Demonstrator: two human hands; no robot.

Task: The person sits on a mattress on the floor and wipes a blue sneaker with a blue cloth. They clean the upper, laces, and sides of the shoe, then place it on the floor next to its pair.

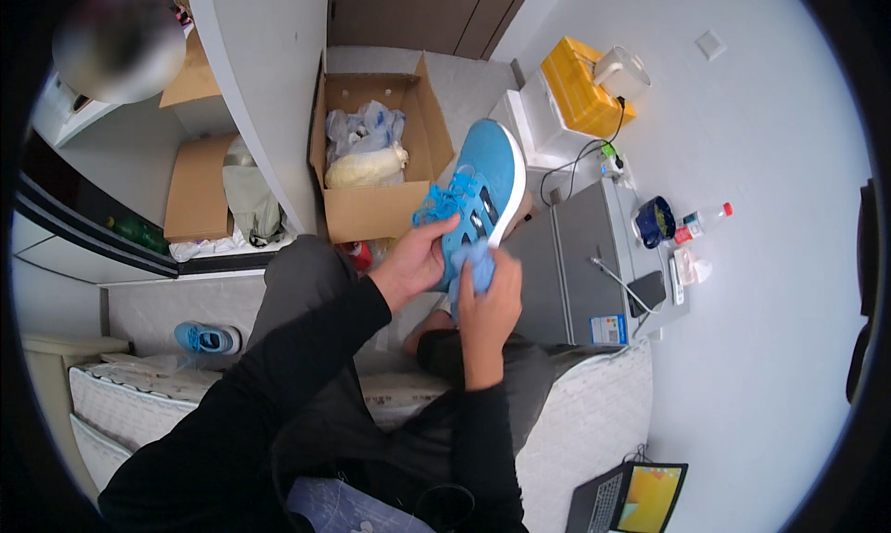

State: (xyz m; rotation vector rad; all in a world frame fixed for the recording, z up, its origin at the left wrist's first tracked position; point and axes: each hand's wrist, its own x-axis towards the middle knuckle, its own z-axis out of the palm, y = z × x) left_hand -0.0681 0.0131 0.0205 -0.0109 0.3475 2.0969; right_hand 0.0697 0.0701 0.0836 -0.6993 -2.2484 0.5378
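A blue sneaker (482, 164) with a white sole, blue laces and dark side stripes is held up in front of me, its toe pointing away. My left hand (416, 258) grips it near the heel opening, thumb across the upper by the laces. In my right hand (490, 293) is a crumpled light-blue cloth (473, 265), pressed against the side of the shoe near the sole. The heel is partly covered by both hands and the cloth. Another blue sneaker (207, 338) sits on the floor to the left.
Ahead, an open cardboard box (376, 209) holds plastic bags. A grey cabinet (592, 255) on the right carries a dark blue mug (653, 223), a bottle (703, 223) and a phone (647, 293). A laptop (626, 498) lies on the mattress (592, 415). An open wardrobe (257, 81) stands left.
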